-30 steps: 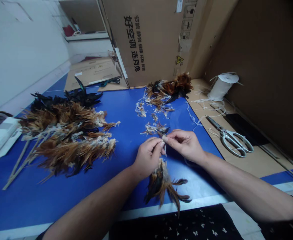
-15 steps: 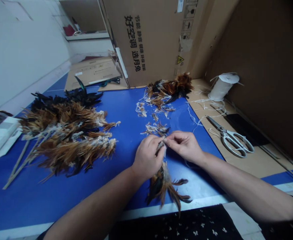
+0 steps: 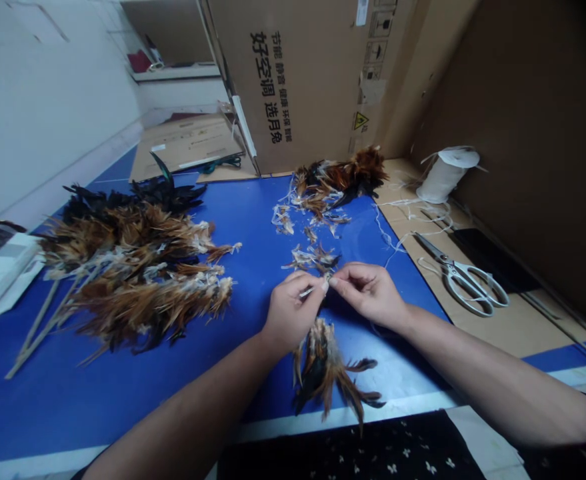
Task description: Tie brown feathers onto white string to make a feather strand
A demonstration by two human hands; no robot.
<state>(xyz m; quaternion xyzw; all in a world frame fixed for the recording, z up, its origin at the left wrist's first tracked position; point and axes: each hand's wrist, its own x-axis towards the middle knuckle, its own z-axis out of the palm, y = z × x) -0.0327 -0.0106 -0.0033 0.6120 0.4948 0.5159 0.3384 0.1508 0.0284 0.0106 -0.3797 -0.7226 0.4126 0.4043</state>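
Note:
Both hands meet over the middle of the blue table, fingertips almost touching. My left hand (image 3: 293,308) is closed in a pinch, with a thin pale strip, perhaps string or a quill end, showing between thumb and forefinger. Opposite it, my right hand (image 3: 365,290) pinches at the same small spot; what sits in its fingertips is too small to make out. Just below the hands lies a bundle of brown and black feathers (image 3: 325,370), its pale quill ends pointing up toward them. Feather scraps (image 3: 310,257) lie right above the fingers.
On the left is a large feather pile (image 3: 137,267) with sticks (image 3: 37,333) beside it. Further back lie more feathers (image 3: 340,180). To the right, on cardboard, are scissors (image 3: 465,277) and a string spool (image 3: 447,175). A cardboard box (image 3: 307,80) stands behind.
My left hand has lifted slightly and its thumb has shifted upward, uncovering the quill ends of the feather bundle and the pale strip. The right hand stays nearly in place.

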